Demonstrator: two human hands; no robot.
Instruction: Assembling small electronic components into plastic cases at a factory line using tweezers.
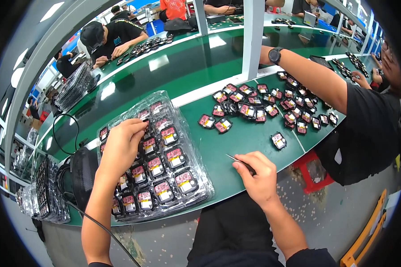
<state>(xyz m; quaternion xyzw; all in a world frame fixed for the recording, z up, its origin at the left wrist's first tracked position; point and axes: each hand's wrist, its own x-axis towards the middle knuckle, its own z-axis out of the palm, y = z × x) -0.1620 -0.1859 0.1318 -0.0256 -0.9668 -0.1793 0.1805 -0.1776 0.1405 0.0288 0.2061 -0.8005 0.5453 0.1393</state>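
Note:
My left hand (125,140) reaches over a clear plastic blister tray (195,155) filled with rows of small black devices bearing pink labels. Its fingers are pinched at the tray's far middle on the dark edge of one small black device (146,123), mostly hidden by the fingertips. My right hand (259,175) hovers above the green bench near its front edge, closed round a slim pointed metal tool (234,159) whose tip points left. Beyond it a single labelled device (279,141) lies apart from a loose pile of similar devices (254,100).
A black mesh bag (84,175) with a cable stands left of the tray, near stacked clear trays (42,191). A co-worker's arm (316,75) reaches across at the right. A white post (252,49) rises behind the pile. A red stool (314,171) stands under the bench's right side.

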